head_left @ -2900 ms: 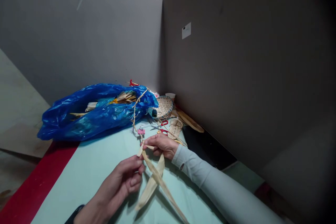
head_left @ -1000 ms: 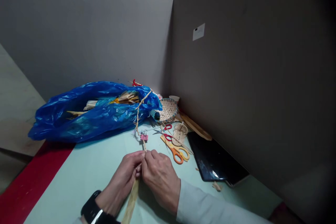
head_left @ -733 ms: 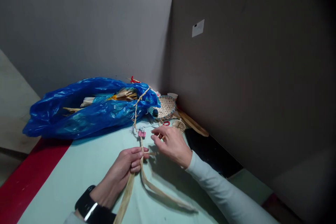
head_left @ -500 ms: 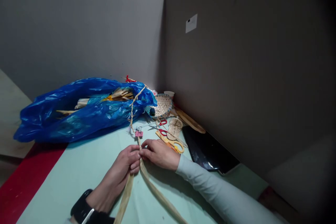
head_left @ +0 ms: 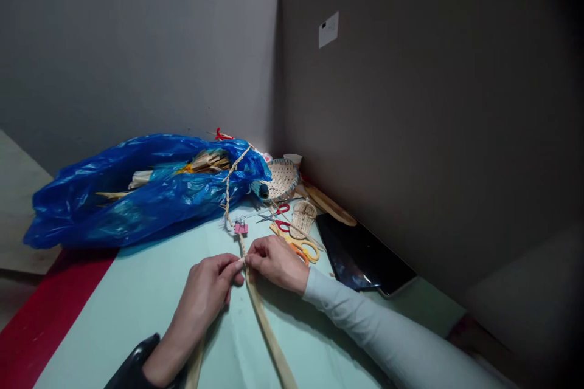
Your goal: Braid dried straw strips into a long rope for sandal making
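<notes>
A thin plaited straw cord (head_left: 228, 191) runs down over the bag's edge to a pink binder clip (head_left: 241, 228), and its lower end meets my fingertips. My left hand (head_left: 205, 292) is closed in a pinch on a pale flat straw strand (head_left: 195, 361), which trails down beneath my wrist. Facing it, my right hand (head_left: 279, 261) pinches the cord just below the clip, where a second straw strand (head_left: 270, 331) hangs toward the front. The fingertips of both hands almost touch, so the crossing of the strands is partly hidden.
A blue plastic bag (head_left: 114, 219) holding straw bundles lies at the back left. Behind my right hand are red-handled scissors (head_left: 281, 217), yellow-handled scissors (head_left: 310, 251), a small woven piece (head_left: 303, 220) and a woven basket (head_left: 285, 179). A black tablet (head_left: 365, 258) lies by the right wall.
My left hand has turned over, its back now more upward, with the thumb and fingers pinching nearer the cord. The right-hand strand hangs straighter. The camera view has shifted slightly.
</notes>
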Motion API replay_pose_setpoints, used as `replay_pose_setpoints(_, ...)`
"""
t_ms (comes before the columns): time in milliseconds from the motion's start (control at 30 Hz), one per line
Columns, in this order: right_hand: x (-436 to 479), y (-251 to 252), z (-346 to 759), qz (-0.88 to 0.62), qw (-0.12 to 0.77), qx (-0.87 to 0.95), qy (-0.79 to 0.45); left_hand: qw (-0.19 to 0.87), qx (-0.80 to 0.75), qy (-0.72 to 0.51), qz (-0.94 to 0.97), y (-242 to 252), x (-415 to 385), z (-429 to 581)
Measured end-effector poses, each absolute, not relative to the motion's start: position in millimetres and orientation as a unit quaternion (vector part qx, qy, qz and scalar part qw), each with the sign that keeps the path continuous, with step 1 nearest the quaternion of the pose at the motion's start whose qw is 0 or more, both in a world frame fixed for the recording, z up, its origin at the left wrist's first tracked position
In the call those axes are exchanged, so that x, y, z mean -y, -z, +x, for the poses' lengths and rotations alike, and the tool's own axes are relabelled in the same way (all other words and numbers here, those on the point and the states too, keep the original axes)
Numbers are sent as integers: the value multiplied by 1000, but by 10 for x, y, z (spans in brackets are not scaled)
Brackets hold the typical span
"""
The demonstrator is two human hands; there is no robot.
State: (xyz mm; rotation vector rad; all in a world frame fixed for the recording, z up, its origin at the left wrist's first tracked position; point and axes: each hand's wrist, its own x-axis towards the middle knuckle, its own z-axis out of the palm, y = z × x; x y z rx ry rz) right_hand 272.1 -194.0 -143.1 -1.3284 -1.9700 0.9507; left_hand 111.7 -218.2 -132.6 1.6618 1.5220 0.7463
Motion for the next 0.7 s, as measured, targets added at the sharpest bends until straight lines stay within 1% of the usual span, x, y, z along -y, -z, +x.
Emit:
replay_pose_setpoints(100, 1972, 1448, 2709, -492, 305, 727, -371, 277, -618, -270, 685, 1240, 2286, 1152)
replay_pose_setpoints(200, 1976, 1475, 2699, -487, 322, 691, -425, 225, -632, -254, 697, 1222, 2371, 1234)
replay_pose_setpoints(367, 1965, 1424, 2679, -463, 330, 554, -608, 172, -628, -257, 714, 1334, 2464, 1442)
replay_pose_setpoints(467, 1959, 1391, 2667, -455, 327, 490, -668, 164, -627, -249, 720, 1336, 2542, 1547)
replay_pose_setpoints(633, 1948, 1348, 2703, -449, 349, 485, -664, 204, -627, -181, 730, 1137, 2572, 1351)
replay_pose_setpoints(667, 1945, 1328, 2720, -442, 345, 488, -669, 211, -639, -191, 715, 1104, 2533, 1264)
replay_pose_setpoints(700, 1944, 1306, 2738, -437, 339, 490, -674, 215, -651, -233, 690, 1086, 2480, 1182)
